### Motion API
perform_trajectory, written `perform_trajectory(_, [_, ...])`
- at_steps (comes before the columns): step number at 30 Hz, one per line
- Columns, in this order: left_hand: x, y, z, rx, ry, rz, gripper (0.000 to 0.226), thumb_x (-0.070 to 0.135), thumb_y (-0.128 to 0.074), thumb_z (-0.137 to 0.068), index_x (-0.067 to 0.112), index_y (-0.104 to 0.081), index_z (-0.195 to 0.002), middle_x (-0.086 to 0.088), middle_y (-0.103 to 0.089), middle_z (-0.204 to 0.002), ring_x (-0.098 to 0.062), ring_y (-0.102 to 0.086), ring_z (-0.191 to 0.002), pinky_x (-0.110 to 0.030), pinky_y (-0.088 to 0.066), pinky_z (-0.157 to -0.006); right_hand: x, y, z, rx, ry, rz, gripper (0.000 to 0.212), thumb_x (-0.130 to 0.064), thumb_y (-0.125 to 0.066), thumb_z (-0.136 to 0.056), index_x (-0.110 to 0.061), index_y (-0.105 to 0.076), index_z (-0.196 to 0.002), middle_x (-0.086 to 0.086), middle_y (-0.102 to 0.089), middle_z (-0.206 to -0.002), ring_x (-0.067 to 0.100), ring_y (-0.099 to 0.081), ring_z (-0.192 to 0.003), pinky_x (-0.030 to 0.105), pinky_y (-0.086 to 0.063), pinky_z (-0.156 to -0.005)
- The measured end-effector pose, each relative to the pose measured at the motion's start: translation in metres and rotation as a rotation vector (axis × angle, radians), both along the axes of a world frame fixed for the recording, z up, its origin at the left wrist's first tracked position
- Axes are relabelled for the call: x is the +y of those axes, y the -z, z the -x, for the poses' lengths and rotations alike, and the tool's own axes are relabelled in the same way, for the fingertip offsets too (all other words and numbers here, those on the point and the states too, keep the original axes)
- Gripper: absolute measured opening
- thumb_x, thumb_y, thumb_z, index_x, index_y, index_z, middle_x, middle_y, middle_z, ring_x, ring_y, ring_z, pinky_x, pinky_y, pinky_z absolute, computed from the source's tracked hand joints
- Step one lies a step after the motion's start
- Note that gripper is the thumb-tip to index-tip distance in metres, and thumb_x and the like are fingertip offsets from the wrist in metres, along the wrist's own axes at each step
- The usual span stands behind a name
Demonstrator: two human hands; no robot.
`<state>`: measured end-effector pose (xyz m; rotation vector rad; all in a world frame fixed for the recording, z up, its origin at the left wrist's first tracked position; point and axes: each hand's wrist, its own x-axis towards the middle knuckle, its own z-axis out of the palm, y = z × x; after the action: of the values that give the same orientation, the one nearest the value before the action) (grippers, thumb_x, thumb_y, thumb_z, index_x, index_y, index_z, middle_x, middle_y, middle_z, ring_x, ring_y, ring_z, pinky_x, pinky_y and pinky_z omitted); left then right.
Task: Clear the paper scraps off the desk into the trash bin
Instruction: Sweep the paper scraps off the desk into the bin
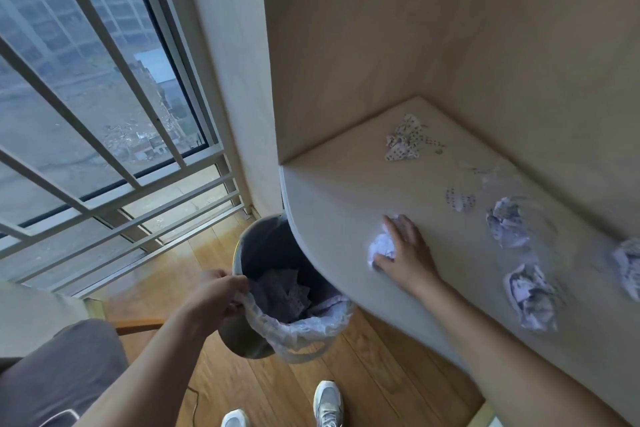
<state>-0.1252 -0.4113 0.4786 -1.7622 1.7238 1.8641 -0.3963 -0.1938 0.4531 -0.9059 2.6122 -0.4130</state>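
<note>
Right hand (408, 250) rests on the table (346, 184), fingers (391, 225) spread straight, scrap (381, 248) touching between forefinger and thumb. Left hand (218, 295) grips the bin (256, 246) rim.

The left hand (214, 298) grips the bin (258, 250) by its rim, below the desk's (346, 184) rounded edge. The right hand (407, 253) lies flat on the desk, touching a wad (381, 248). Other scraps (507, 222) lie beyond.
</note>
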Motion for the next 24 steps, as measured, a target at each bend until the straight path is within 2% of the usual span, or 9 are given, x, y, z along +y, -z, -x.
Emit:
perform_trajectory(6, [0.001, -0.002, 0.003, 0.018, 0.013, -0.001, 0.014, -0.001, -0.069, -0.078, -0.009, -0.063, -0.088, -0.028, -0.065, -0.091, -0.042, -0.07, -0.086, -0.054, -0.06, -0.079, -0.061, -0.003, -0.086, -0.062, -0.306, -0.043, 0.077, -0.049, -0.054, -0.083, -0.045, -0.013, -0.149, -0.002, -0.004, -0.164, 0.031, -0.006, -0.148, 0.053, -0.015, -0.118])
perform_trajectory(9, [0.0, -0.002, 0.001, 0.021, 0.012, -0.006, 0.018, -0.002, -0.068, -0.079, -0.011, -0.061, -0.093, -0.031, -0.064, -0.093, -0.043, -0.069, -0.088, -0.053, -0.06, -0.079, -0.076, -0.011, -0.118, -0.274, -0.462, -0.057, 0.073, -0.058, -0.049, -0.084, -0.055, -0.009, -0.145, -0.01, 0.004, -0.164, 0.029, 0.011, -0.149, 0.062, 0.0, -0.114])
perform_trajectory(11, [-0.002, -0.001, 0.0, 0.025, 0.021, -0.011, 0.019, -0.003, -0.068, -0.079, -0.013, -0.062, -0.094, -0.031, -0.063, -0.092, -0.041, -0.069, -0.086, -0.05, -0.06, -0.076, -0.078, -0.021, -0.119, -0.42, -0.478, 0.029, 0.063, -0.058, -0.047, -0.088, -0.054, -0.018, -0.144, -0.011, 0.003, -0.164, 0.023, 0.016, -0.149, 0.062, 0.009, -0.112])
perform_trajectory(13, [-0.004, 0.002, 0.002, 0.028, 0.024, -0.011, 0.018, -0.004, -0.068, -0.079, -0.014, -0.061, -0.092, -0.03, -0.064, -0.089, -0.041, -0.069, -0.082, -0.045, -0.062, -0.066, -0.07, -0.033, -0.102, -0.439, -0.379, 0.15, 0.057, -0.053, -0.047, -0.091, -0.048, -0.027, -0.145, -0.012, -0.001, -0.163, 0.018, 0.013, -0.149, 0.059, 0.012, -0.113])
perform_trajectory(16, [-0.004, 0.008, 0.007, 0.015, 0.01, -0.015, 0.016, -0.006, -0.068, -0.077, -0.013, -0.061, -0.089, -0.03, -0.064, -0.086, -0.041, -0.07, -0.078, -0.038, -0.061, -0.055, -0.034, -0.047, -0.048, -0.268, -0.086, 0.198, 0.063, -0.048, -0.05, -0.092, -0.039, -0.024, -0.149, -0.01, 0.0, -0.164, 0.018, 0.008, -0.15, 0.057, 0.005, -0.116])
perform_trajectory(20, [-0.001, 0.015, 0.013, 0.026, 0.008, -0.057, 0.011, -0.009, -0.065, -0.078, -0.013, -0.059, -0.086, -0.028, -0.065, -0.078, -0.039, -0.07, -0.069, -0.037, -0.06, -0.051, 0.058, -0.053, 0.028, 0.041, 0.426, 0.012, 0.08, -0.05, -0.058, -0.088, -0.033, -0.013, -0.152, 0.001, 0.005, -0.164, 0.03, 0.005, -0.15, 0.065, -0.008, -0.113])
perform_trajectory(22, [-0.001, 0.016, 0.016, 0.031, 0.016, -0.069, 0.009, -0.01, -0.064, -0.078, -0.011, -0.059, -0.085, -0.027, -0.063, -0.079, -0.04, -0.069, -0.071, -0.038, -0.059, -0.051, 0.106, -0.048, 0.05, 0.076, 0.619, -0.084, 0.085, -0.054, -0.061, -0.084, -0.033, -0.014, -0.152, 0.004, 0.002, -0.164, 0.036, 0.001, -0.148, 0.068, -0.013, -0.111])
perform_trajectory(24, [0.0, 0.016, 0.018, 0.037, 0.018, -0.078, 0.008, -0.01, -0.063, -0.078, -0.01, -0.059, -0.085, -0.027, -0.063, -0.08, -0.041, -0.068, -0.072, -0.037, -0.058, -0.052, 0.142, -0.041, 0.058, 0.03, 0.722, -0.144, 0.084, -0.057, -0.061, -0.08, -0.034, -0.018, -0.149, 0.006, -0.005, -0.161, 0.038, -0.008, -0.146, 0.066, -0.02, -0.11])
